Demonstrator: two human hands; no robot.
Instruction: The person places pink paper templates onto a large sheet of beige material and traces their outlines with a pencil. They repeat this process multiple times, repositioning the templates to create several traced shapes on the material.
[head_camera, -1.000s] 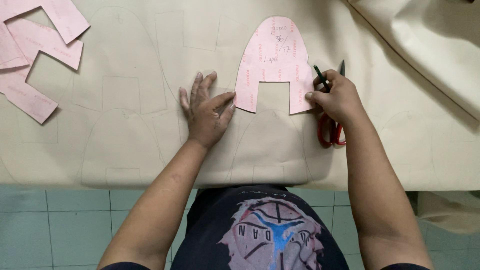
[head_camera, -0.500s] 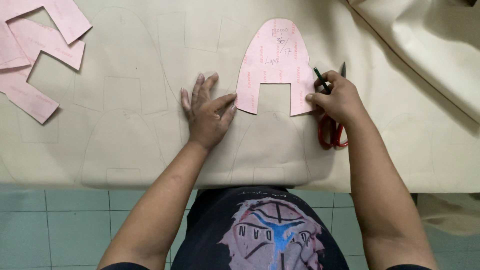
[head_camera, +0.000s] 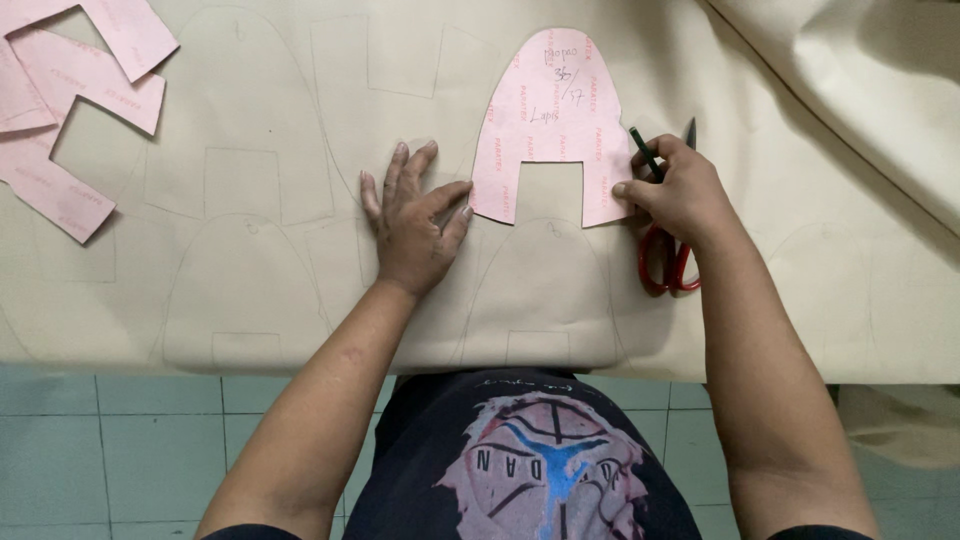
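Near edge of the beige sheet (head_camera: 800, 330) runs across the lower middle of the frame, green floor tiles (head_camera: 110, 440) below it. Bare sheet lies open at right of centre; a folded length of the same material (head_camera: 850, 90) crowds the upper right, and pink cut-out pieces (head_camera: 70, 120) fill the upper left. The pink arch-shaped paper pattern (head_camera: 553, 120) lies flat at top centre. Left hand (head_camera: 415, 225) is spread flat on the sheet, fingers open, thumb tip touching the pattern's left leg. Right hand (head_camera: 680, 190) is curled around a dark pencil (head_camera: 645, 153), its tip against the pattern's right edge. Red-handled scissors (head_camera: 668, 262) lie partly under that hand.
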